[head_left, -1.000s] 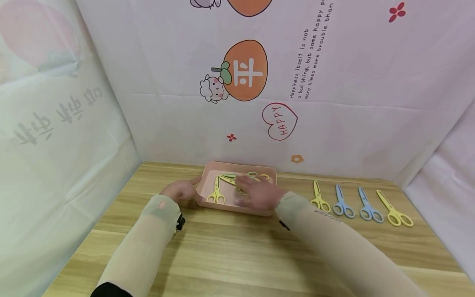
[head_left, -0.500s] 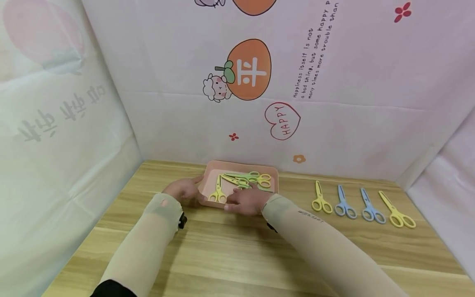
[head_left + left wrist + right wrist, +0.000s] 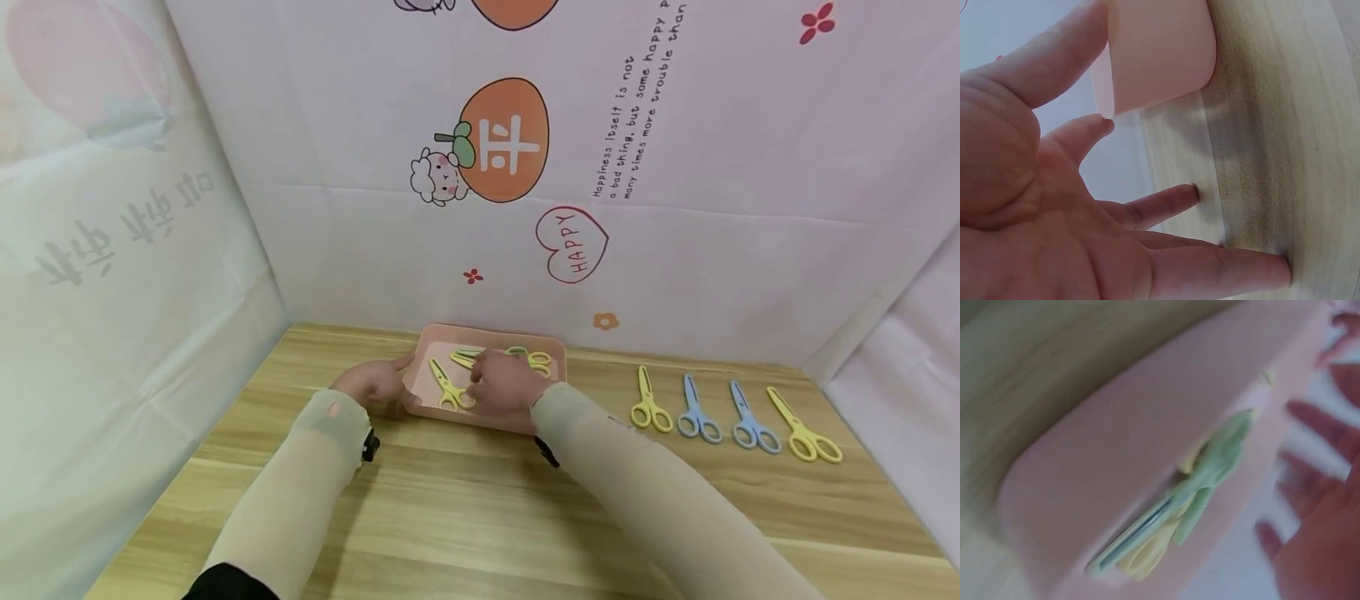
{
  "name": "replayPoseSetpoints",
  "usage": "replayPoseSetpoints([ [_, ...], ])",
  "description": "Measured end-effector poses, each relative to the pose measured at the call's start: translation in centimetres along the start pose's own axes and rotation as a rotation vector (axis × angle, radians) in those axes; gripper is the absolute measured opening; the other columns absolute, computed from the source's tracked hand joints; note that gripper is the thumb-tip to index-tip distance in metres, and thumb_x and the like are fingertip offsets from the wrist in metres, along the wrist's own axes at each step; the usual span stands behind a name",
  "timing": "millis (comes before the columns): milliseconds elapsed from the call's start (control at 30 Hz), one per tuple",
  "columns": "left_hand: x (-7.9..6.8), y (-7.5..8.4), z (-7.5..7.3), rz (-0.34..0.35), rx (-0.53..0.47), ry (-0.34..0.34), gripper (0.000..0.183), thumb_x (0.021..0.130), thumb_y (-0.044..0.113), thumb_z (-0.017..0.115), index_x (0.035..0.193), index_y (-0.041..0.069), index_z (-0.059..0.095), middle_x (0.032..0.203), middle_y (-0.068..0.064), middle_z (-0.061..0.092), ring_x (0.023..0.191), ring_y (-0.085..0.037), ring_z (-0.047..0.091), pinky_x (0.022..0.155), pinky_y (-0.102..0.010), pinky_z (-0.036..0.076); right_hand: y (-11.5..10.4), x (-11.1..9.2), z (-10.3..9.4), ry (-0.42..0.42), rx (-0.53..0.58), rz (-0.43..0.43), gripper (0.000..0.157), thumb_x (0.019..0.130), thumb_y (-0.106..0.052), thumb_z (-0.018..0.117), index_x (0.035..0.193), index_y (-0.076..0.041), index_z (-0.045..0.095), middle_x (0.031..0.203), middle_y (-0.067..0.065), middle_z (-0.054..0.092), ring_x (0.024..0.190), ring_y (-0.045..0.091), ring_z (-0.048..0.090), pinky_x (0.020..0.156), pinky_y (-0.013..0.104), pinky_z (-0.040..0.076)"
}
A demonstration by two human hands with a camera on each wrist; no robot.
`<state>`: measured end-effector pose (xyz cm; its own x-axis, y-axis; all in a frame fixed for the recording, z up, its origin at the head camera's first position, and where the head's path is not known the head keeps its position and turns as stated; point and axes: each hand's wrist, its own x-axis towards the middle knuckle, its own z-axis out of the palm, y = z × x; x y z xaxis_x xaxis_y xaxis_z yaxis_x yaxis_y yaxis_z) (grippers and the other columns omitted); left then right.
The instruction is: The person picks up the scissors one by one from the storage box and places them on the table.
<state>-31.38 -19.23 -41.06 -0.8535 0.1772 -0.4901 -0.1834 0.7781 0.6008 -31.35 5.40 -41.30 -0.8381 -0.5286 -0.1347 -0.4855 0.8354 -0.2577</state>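
My left hand [image 3: 375, 385] is at the left end of a pink tray [image 3: 487, 421]. In the left wrist view its thumb and index fingertip touch the tray's edge, while the other fingers extend to the table. My right hand [image 3: 508, 385] is over the tray's middle, covering some of the scissors inside. The right wrist view shows its spread fingers [image 3: 1319, 422], blurred, with nothing between them. Yellow scissors [image 3: 447, 385] lie slanted in the tray's left part. Green scissors [image 3: 1216, 456] and more yellow scissors [image 3: 540, 360] overlap behind and right of my right hand.
On the table [image 3: 420, 517] to the tray's right, several scissors stand apart in a row: yellow scissors [image 3: 649, 407], blue scissors [image 3: 696, 417], and another blue and yellow pair. A printed cloth [image 3: 337, 250] hangs right behind the tray.
The left yellow scissors in the tray have turned, their handles swinging right. My right hand moved toward the front edge, then back over the scissors. My left hand has stayed at the tray's left end.
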Motion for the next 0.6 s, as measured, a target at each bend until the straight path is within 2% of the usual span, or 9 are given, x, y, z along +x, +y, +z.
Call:
replayPoseSetpoints([
  [33,0.0,0.0,0.0,-0.003,-0.005,-0.002,0.102,0.084,0.028,0.082,0.161,0.03,0.015,0.161,-0.021,0.019,0.145,-0.041,0.017,0.112,-0.055,0.023,0.1,0.3,-0.3,0.013,0.026,0.048,0.021,0.097,-0.029,0.06,0.092,-0.014,0.074,0.096,-0.002,0.064,0.088,0.018,0.059,0.088,0.048,0.043],
  [67,-0.1,0.0,0.0,-0.008,-0.011,-0.004,0.102,0.084,0.028,0.082,0.161,0.03,0.015,0.161,-0.021,0.019,0.145,-0.041,0.016,0.112,-0.056,0.023,0.2,0.5,-0.6,0.016,0.066,0.102,0.018,0.095,-0.027,0.063,0.088,-0.013,0.074,0.09,-0.002,0.063,0.084,0.017,0.058,0.085,0.047,0.044],
  [167,-0.2,0.0,-0.2,-0.019,-0.027,0.002,0.102,0.084,0.027,0.083,0.161,0.032,0.016,0.162,-0.02,0.018,0.146,-0.041,0.015,0.112,-0.057,0.022,0.6,1.3,-1.6,-0.056,0.213,0.264,0.017,0.09,-0.026,0.069,0.083,-0.011,0.073,0.08,0.0,0.06,0.075,0.02,0.055,0.072,0.04,0.045],
  [300,0.0,0.0,-0.3,-0.019,-0.031,0.004,0.102,0.083,0.027,0.083,0.161,0.033,0.017,0.162,-0.019,0.017,0.146,-0.041,0.015,0.112,-0.056,0.022,0.8,2.5,-2.2,-0.134,0.428,0.464,0.018,0.086,-0.028,0.077,0.095,-0.012,0.075,0.098,0.002,0.061,0.093,0.024,0.055,0.074,0.038,0.044],
  [400,0.2,0.0,-0.3,-0.006,-0.025,-0.013,0.103,0.083,0.027,0.083,0.161,0.031,0.016,0.162,-0.02,0.016,0.146,-0.04,0.015,0.112,-0.055,0.023,0.6,3.5,-2.1,-0.142,0.463,0.56,0.017,0.084,-0.026,0.08,0.095,-0.015,0.075,0.104,0.002,0.06,0.096,0.024,0.053,0.076,0.039,0.045],
  [433,0.3,-0.1,-0.3,0.002,-0.025,-0.02,0.103,0.084,0.026,0.082,0.161,0.03,0.015,0.162,-0.021,0.015,0.146,-0.041,0.014,0.112,-0.055,0.024,0.4,3.9,-2.0,-0.142,0.442,0.569,0.015,0.084,-0.025,0.081,0.092,-0.015,0.075,0.103,0.003,0.06,0.094,0.024,0.054,0.075,0.038,0.045],
  [500,0.4,-0.1,-0.3,0.012,-0.026,-0.032,0.103,0.085,0.025,0.082,0.162,0.029,0.014,0.162,-0.021,0.014,0.146,-0.04,0.013,0.112,-0.055,0.024,0.1,4.5,-1.5,-0.159,0.313,0.549,0.015,0.081,-0.029,0.083,0.086,-0.017,0.076,0.102,0.001,0.061,0.091,0.023,0.055,0.075,0.039,0.046],
  [533,0.5,-0.1,-0.3,0.017,-0.029,-0.036,0.102,0.085,0.025,0.081,0.162,0.028,0.014,0.163,-0.021,0.013,0.146,-0.04,0.013,0.112,-0.055,0.024,0.0,4.8,-1.1,-0.173,0.234,0.531,0.015,0.081,-0.032,0.083,0.082,-0.018,0.077,0.103,0.001,0.062,0.091,0.023,0.056,0.077,0.041,0.046],
  [600,0.5,-0.1,-0.3,0.017,-0.032,-0.036,0.102,0.086,0.025,0.081,0.162,0.028,0.013,0.163,-0.021,0.014,0.146,-0.04,0.013,0.112,-0.055,0.024,-0.3,5.2,-0.5,-0.203,0.059,0.481,0.014,0.081,-0.033,0.083,0.076,-0.021,0.077,0.114,0.002,0.063,0.102,0.027,0.057,0.088,0.049,0.045],
])
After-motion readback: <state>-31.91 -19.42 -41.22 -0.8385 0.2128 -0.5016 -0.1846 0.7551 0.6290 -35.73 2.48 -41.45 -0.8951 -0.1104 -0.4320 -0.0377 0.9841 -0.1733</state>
